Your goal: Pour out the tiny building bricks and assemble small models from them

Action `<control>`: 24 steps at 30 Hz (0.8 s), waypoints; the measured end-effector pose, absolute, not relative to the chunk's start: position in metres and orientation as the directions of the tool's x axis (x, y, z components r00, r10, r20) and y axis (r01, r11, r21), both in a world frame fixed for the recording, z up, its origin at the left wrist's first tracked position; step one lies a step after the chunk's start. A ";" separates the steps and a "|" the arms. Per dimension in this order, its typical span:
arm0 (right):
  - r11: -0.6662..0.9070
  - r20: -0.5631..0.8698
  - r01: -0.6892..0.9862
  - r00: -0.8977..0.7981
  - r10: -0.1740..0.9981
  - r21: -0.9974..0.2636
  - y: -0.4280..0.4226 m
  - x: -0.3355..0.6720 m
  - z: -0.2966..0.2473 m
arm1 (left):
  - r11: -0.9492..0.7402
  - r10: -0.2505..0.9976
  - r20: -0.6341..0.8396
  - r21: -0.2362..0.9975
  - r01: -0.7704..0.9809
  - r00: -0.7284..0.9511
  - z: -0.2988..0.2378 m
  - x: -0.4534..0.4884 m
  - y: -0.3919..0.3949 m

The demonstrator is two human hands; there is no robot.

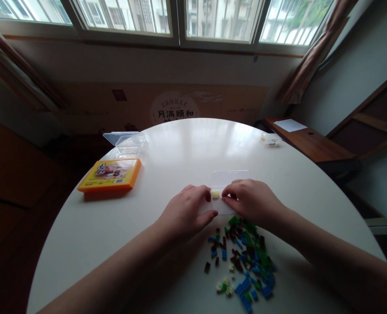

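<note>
A pale, translucent flat plate (230,175) lies on the table in front of me. On it sits a small block of light-yellow building bricks (215,194). My left hand (191,208) rests at the plate's left side, its index finger close to the yellow bricks and its thumb stretched apart below them. From the right, my right hand (252,197) reaches over the plate with thumb and fingertips drawn together beside the yellow bricks. Anything between those fingertips is too small to make out. Just nearer to me spreads a loose pile of green, blue, brown and cream bricks (246,253).
An orange box (110,175) with a printed lid lies on the left of the round white table (167,148). Behind it stands an open clear plastic case (130,144). A small clear packet (271,139) is at the far right edge. A wooden desk (314,141) stands beyond.
</note>
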State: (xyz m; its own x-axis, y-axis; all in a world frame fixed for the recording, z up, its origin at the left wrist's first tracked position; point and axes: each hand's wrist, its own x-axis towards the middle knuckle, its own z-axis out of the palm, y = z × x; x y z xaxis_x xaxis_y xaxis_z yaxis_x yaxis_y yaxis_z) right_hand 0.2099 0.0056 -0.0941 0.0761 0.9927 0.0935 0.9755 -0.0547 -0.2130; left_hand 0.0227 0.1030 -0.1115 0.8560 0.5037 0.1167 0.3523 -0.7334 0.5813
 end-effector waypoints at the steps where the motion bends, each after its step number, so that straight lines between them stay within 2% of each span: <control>1: -0.056 0.096 0.977 0.078 0.992 -0.207 0.006 0.209 -0.094 | -0.734 0.503 0.113 0.580 0.355 0.857 -0.111 0.023 0.103; 24: -0.051 0.086 0.978 0.070 0.994 -0.203 0.010 0.205 -0.094 | -0.735 0.505 0.093 0.569 0.370 0.858 -0.108 0.022 0.101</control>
State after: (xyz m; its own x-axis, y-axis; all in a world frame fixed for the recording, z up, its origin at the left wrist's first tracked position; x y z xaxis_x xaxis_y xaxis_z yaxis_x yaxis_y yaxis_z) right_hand 0.2046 0.0095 -0.0940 0.0703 0.9938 0.0865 0.9779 -0.0515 -0.2028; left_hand 0.0221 0.1015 -0.1084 0.8584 0.5045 0.0931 0.3701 -0.7346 0.5687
